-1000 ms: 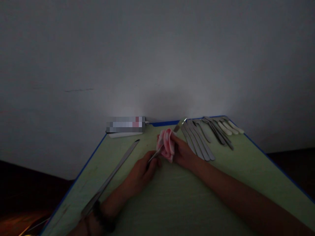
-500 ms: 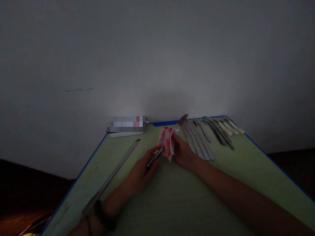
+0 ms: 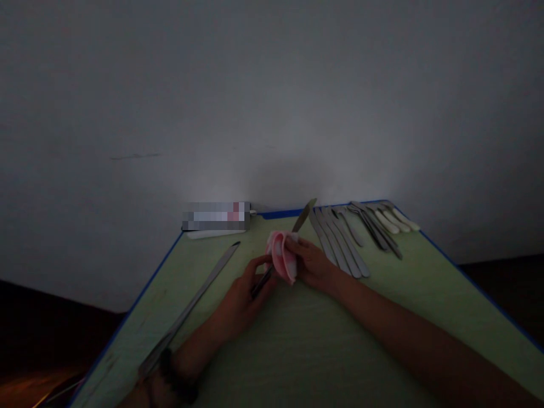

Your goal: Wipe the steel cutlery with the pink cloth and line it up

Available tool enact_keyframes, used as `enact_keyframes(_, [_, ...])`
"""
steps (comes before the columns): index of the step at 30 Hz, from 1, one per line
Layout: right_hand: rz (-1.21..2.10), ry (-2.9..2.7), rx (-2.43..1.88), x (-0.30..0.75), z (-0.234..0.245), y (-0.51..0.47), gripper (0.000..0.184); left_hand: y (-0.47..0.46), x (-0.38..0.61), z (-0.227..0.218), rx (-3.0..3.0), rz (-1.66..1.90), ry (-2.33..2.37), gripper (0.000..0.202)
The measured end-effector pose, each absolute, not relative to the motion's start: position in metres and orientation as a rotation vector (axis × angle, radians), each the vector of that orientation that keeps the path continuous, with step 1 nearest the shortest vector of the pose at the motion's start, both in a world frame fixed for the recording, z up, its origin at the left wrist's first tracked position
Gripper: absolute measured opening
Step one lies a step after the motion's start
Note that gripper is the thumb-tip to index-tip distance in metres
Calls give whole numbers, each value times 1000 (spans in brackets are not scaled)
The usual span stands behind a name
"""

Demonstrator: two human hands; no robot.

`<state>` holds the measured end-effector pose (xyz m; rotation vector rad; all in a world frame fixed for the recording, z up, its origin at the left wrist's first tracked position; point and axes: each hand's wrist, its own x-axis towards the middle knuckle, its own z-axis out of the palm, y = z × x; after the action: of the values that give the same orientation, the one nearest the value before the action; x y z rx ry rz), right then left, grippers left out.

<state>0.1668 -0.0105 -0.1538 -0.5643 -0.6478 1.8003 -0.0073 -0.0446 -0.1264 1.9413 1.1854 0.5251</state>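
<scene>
A table knife [image 3: 305,215] is held over the middle of the table, its blade pointing up and away from me. My left hand [image 3: 246,292] is closed around the dark-looking handle end. My right hand [image 3: 312,262] pinches a folded pink and white cloth [image 3: 283,256] that wraps the middle of the knife. The cloth hides that stretch of the knife and part of my right fingers. Beside my left forearm lies another table knife [image 3: 199,294], partly covered by my wrist with its dark bracelet.
Right of my hands several metal knives [image 3: 342,243] lie side by side, followed by darker cutlery [image 3: 376,226] and white-handled pieces [image 3: 397,220]. A blurred-out box [image 3: 216,216] stands at the back left. The green table [image 3: 297,351] has a blue edge and meets a grey wall [image 3: 272,102].
The cloth and my right hand have slid down the knife toward the handle, baring more of the blade. The knife tip has shifted slightly left. My left hand keeps its hold.
</scene>
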Motion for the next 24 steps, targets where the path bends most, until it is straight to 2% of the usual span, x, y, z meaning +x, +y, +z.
enact_keyframes(7, [1752,-637,-570,165,-152,-13,29,-44,-10,-127,2038,542,1188,42])
enact_keyframes(14, [1820,-744,-570,161,-149,-16,39,-44,-8,-129,1984,545,1212,42])
enact_keyframes(24, [1644,-737,-694,156,-154,-10,45,-43,-7,-126,1957,594,1156,43])
